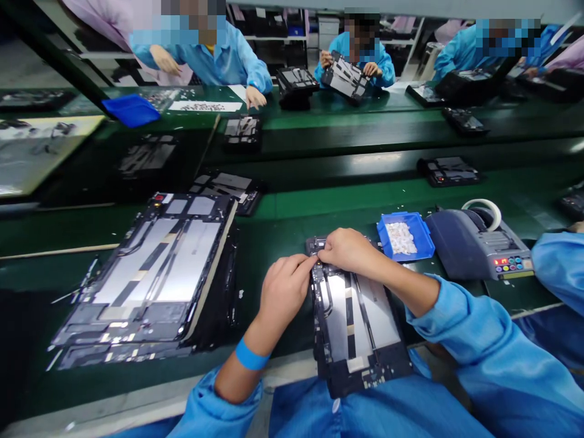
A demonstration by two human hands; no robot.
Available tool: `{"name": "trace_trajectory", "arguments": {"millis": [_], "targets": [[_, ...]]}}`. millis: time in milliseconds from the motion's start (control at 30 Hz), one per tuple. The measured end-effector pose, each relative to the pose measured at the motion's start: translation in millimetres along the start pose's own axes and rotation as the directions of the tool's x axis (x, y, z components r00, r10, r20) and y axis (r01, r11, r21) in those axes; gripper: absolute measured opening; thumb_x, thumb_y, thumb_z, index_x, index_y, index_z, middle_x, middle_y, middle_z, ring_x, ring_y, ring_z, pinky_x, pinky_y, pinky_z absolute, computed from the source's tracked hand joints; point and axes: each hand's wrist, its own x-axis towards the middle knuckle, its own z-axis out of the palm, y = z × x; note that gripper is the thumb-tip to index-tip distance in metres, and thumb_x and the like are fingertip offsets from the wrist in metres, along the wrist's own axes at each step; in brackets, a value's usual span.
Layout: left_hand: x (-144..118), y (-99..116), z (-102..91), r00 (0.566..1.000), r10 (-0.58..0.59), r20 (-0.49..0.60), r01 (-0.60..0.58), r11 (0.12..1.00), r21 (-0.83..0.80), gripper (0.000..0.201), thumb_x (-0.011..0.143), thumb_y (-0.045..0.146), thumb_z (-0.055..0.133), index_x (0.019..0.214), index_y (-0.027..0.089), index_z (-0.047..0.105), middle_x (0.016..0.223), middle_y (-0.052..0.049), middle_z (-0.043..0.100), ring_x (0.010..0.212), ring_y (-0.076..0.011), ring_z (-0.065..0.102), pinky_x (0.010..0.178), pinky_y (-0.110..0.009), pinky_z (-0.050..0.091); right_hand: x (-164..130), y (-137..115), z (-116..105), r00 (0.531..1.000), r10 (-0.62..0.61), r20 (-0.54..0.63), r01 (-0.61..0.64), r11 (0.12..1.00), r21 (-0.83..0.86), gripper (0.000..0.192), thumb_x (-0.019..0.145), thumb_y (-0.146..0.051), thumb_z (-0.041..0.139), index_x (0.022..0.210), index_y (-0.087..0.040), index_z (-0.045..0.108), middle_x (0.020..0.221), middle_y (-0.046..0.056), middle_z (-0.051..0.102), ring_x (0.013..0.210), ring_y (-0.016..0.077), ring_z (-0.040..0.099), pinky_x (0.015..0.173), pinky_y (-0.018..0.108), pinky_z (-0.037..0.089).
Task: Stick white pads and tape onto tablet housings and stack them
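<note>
An open tablet body (378,310), with silver panels and dark flat cables inside, lies at the table's front edge before me. My left hand (286,283) is at its upper left corner, thumb and fingertips pinched together. From the right, my right hand (345,250) reaches over the tablet's top end, its fingers closed at the same corner. The two sets of fingertips nearly meet there. Whatever lies between them is too small or hidden to make out. A blue band (252,355) circles my left wrist.
On the left stands a stack of similar tablet bodies (157,261). To the right are a blue bin (417,246) of small white pieces and a grey tape dispenser (479,243). More tablet units (449,171) lie farther back. Across the bench, people in blue work, one holding a tablet (347,78).
</note>
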Motion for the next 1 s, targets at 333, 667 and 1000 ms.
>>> {"name": "trace_trajectory", "arguments": {"millis": [333, 667, 1000], "targets": [[8, 1, -10.6, 0.982, 0.036, 0.184, -0.068, 0.984, 0.167, 0.032, 0.098, 0.016, 0.052, 0.12, 0.027, 0.073, 0.106, -0.01, 0.073, 0.083, -0.0251, 0.06, 0.069, -0.038, 0.044, -29, 31, 27, 0.922, -0.334, -0.194, 0.342, 0.94, 0.007, 0.022, 0.101, -0.017, 0.055, 0.109, -0.018, 0.075, 0.099, 0.007, 0.075, 0.09, 0.0188, 0.066, 0.079, 0.027, 0.046], [32, -2, -15.8, 0.886, -0.362, 0.291, 0.44, 0.855, -0.276, 0.028, 0.098, 0.027, 0.048, 0.115, 0.023, 0.07, 0.104, -0.005, 0.078, 0.094, -0.0231, 0.071, 0.081, -0.034, 0.052, -42, 42, 31, 0.751, -0.652, -0.098, 0.572, 0.718, -0.396, 0.032, 0.102, -0.012, 0.054, 0.131, -0.019, 0.066, 0.1, 0.009, 0.063, 0.09, 0.0217, 0.054, 0.075, 0.031, 0.044], [69, -15, 0.9, 0.783, -0.391, 0.484, 0.574, 0.753, -0.32, 0.017, 0.075, 0.037, 0.062, 0.073, 0.021, 0.06, 0.071, -0.001, 0.066, 0.069, -0.0195, 0.061, 0.06, -0.028, 0.042, -46, 47, 32, 0.708, -0.662, -0.245, 0.625, 0.749, -0.218, 0.031, 0.101, -0.008, 0.05, 0.125, -0.016, 0.067, 0.101, 0.009, 0.067, 0.092, 0.0213, 0.059, 0.08, 0.033, 0.051]]}}
